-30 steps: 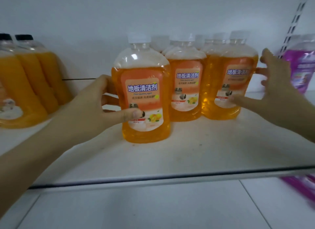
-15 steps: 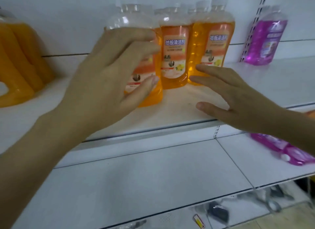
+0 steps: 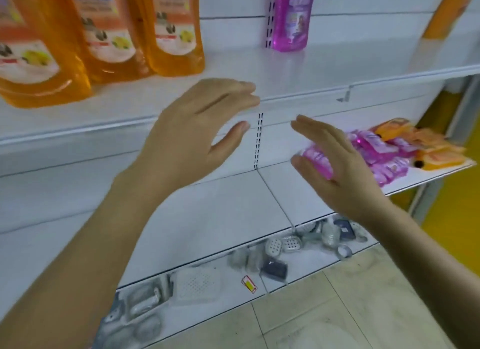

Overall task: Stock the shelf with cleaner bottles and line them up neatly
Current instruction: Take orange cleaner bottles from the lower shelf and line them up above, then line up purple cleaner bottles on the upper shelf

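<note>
Three orange cleaner bottles (image 3: 109,37) stand upright on the upper shelf (image 3: 285,70), to the left of the slotted upright (image 3: 257,141). Their long axis is vertical and their label sides face outward to the person. They stand close side by side, and their tops are cut off by the picture's edge. Each label is orange and white with a small picture of yellow fruit. There is a line of writing at the top, but it is too blurred and cut to read. Just to the right of the same upright, a purple bottle (image 3: 291,18) also stands upright on this shelf; its label cannot be read either. The left hand (image 3: 197,130) hangs in the air left of the upright, in front of the shelf's edge. Its fingers (image 3: 233,94) are straight and a little spread, the thumb apart, and it holds nothing. The right hand (image 3: 337,172) is right of the upright, lower, with straight fingers close together and the palm turned to the left, also holding nothing. Behind it, purple and orange pouches (image 3: 389,151) lie in a heap on the lower shelf (image 3: 220,205); I cannot tell if the hand touches them.
</note>
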### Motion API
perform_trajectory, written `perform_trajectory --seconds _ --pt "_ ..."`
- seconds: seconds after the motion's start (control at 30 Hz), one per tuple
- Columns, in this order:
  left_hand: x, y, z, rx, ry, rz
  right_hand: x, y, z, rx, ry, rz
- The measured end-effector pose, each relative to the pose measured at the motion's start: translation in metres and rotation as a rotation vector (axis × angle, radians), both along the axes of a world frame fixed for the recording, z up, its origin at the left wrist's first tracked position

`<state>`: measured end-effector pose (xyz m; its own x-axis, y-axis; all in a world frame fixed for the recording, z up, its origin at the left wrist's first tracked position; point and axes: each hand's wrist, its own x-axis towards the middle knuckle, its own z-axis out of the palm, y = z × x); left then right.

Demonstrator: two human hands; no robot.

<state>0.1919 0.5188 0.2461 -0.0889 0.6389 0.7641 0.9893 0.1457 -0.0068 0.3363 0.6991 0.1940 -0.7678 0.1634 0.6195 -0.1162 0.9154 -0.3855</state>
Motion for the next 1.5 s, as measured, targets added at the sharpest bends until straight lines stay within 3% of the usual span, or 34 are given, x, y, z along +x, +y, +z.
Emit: perform_trajectory --seconds 0.13,0.4,0.67,1.13,1.4,1.5 --pt "0.063 0.063 -0.067 0.004 -0.228 -0.048 0.065 0.046 -0.068 -0.22 -0.079 -0.168" --pt "0.123 0.149 -0.2 -0.28 -0.732 0.057 0.168 0.11 -0.195 -0.56 -0.3 -0.486" --pt "0.142 0.182 -0.293 -0.327 -1.156 0.219 0.201 0.14 -0.27 -0.804 -0.411 -0.677" --pt "0.046 0.37 -0.307 -0.25 -1.29 0.333 0.11 0.294 -0.255 -0.695 -0.33 -0.704" --pt "-0.003 0.471 -0.322 -0.186 -1.597 0.587 0.066 0.383 -0.244 -0.56 -0.384 -0.46" --pt "-0.015 0.499 -0.323 -0.066 -1.762 0.654 0.055 0.417 -0.241 -0.469 -0.416 -0.395"
